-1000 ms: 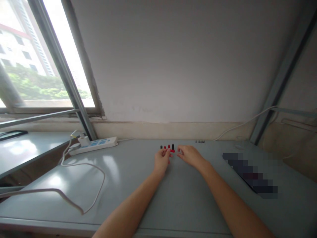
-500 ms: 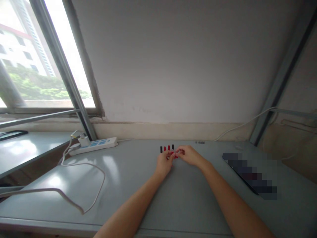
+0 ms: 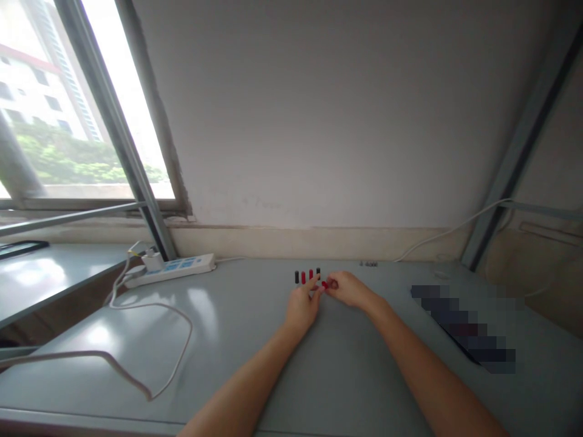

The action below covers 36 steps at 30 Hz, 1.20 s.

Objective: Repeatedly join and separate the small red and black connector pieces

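Several small black and red cylinders stand in a row towards the back of the grey table (image 3: 218,352): a black one (image 3: 297,277) at the left, a red one (image 3: 303,277) beside it, then another red and another black one. My left hand (image 3: 302,306) is just in front of them, fingers apart, its index finger extended near the right-hand cylinders. My right hand (image 3: 346,287) pinches a small red piece (image 3: 324,284) between thumb and fingers. The left thumb is close beside that piece; whether it touches is unclear.
A white power strip (image 3: 191,264) with plugs and a looping cable (image 3: 191,321) lies at the left. Small dark objects (image 3: 368,264) sit near the wall. At the right is a pixelated dark flat object (image 3: 455,325), with a white cable behind.
My left fingers have opened from around the red piece, and the index finger now extends forward. The red piece remains in my right hand. The view has tilted slightly.
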Each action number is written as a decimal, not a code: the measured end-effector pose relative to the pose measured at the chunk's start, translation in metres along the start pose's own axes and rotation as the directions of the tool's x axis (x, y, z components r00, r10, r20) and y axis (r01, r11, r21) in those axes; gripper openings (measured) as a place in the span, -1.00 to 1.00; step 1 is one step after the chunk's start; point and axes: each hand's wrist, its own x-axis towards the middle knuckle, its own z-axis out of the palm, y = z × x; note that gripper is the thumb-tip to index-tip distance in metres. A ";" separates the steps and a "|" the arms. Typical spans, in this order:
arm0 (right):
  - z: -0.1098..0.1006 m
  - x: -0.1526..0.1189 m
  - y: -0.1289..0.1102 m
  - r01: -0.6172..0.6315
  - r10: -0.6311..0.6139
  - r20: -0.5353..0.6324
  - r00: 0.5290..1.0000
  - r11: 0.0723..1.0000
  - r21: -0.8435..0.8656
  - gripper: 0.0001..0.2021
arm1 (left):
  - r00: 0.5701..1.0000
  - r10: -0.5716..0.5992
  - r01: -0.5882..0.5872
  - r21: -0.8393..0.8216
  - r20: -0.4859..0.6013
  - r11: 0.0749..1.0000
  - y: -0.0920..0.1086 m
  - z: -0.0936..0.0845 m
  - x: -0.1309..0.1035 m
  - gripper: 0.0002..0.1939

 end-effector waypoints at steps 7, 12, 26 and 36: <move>-0.004 0.024 0.050 -0.257 0.256 -0.226 0.940 0.966 0.026 -0.93 | 0.993 0.043 -0.054 0.101 0.108 0.993 0.007 -0.001 -0.003 -0.71; 0.007 0.033 0.066 -0.319 0.333 -0.248 0.910 0.943 0.096 -0.93 | 0.986 0.069 -0.087 0.111 0.154 0.990 0.010 -0.001 -0.007 -0.72; 0.018 0.044 0.072 -0.329 0.332 -0.218 0.918 0.943 0.052 -0.91 | 0.977 0.092 -0.119 0.132 0.194 0.984 0.015 0.001 -0.012 -0.73; 0.018 0.047 0.073 -0.362 0.352 -0.183 0.918 0.932 -0.025 -0.90 | 0.973 0.089 -0.123 0.155 0.212 0.980 0.016 0.001 -0.012 -0.73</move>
